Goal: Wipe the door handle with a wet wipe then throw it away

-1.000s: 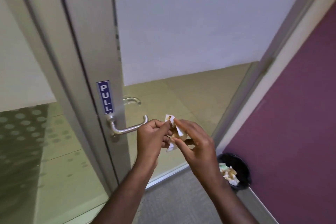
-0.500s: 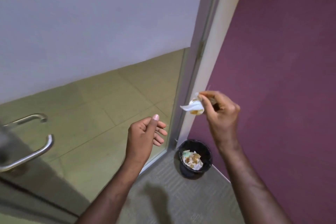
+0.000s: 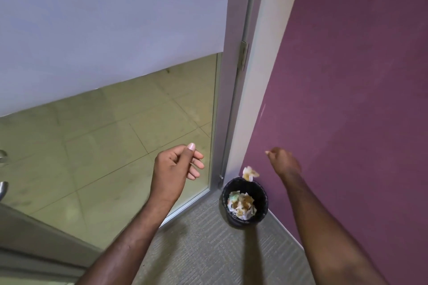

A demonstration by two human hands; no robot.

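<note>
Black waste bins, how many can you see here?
1. The small round black waste bin stands on the grey carpet in the corner between the glass door frame and the purple wall. Others may sit outside the view.

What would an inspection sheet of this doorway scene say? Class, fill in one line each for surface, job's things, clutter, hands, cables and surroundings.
Surface: grey carpet on this side; tiled floor shows through the glass.
Job's things: crumpled wipe in mid-air just above the black bin; door handle barely visible at the left edge.
Clutter: used wipes piled inside the bin.
Hands: left hand loosely open, empty; right hand empty, apart from the wipe.
Cables: nothing seen.
Surroundings: purple wall on the right, glass door with a frosted upper part, metal door frame.
</note>
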